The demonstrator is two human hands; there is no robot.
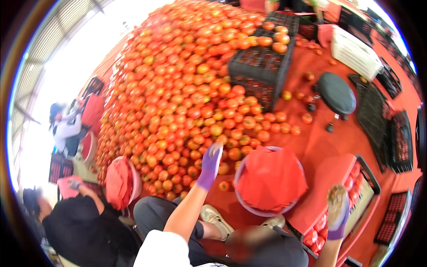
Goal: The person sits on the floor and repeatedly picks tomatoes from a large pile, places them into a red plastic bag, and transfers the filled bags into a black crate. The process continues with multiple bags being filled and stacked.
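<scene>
My left hand, in a purple and white work glove, reaches to the near edge of a large heap of tomatoes; its fingertips are blurred, so whether it grips one cannot be told. My right hand, in a matching glove with a dirty palm, is over a black crate at the lower right. Red-wrapped tomatoes lie in that crate, beside a red sheet. What the right hand holds is unclear. Between my hands a round purple tub bears a stack of red sheets.
Black crates stand against the heap. A wheeled stool, loose tomatoes and a white crate are on the red floor covering. A seated person in black is close at my left, near a pink tub; another person sits farther off.
</scene>
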